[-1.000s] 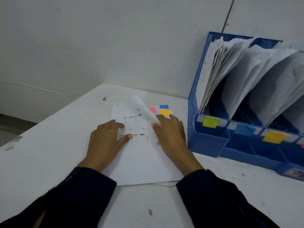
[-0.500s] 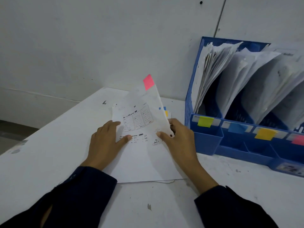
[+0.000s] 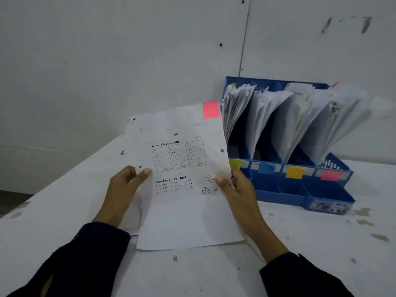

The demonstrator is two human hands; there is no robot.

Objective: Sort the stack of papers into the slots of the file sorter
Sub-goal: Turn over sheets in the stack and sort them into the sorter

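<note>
Gripping a printed worksheet [image 3: 182,179] by its two side edges, a person lifts it above a white table [image 3: 300,243], the left hand [image 3: 124,189] pinching the left margin with thumb on the printed face and fingers curled behind, the right hand [image 3: 237,189] pinching the right margin the same way. Dark sleeves [image 3: 85,260] cover both forearms. The sheet is tilted up toward the camera, its lower edge low over the table and its top edge raised; a pink sticky tab [image 3: 211,109] sits at its upper right corner. Just beneath the sheet, on its left side, the edge of more papers [image 3: 134,219] lies flat on the table. To the right of the sheet stands a blue file sorter [image 3: 325,189] against the wall, its four slots already holding leaning bundles of paper. Along the sorter's front rail, reading away from the sheet, run a yellow-green label [image 3: 235,163], a blue label [image 3: 266,168], a yellow label [image 3: 295,172] and a pink label [image 3: 331,175]. The sheet's right edge overlaps the sorter's nearest corner in this view; whether they touch cannot be told.
</note>
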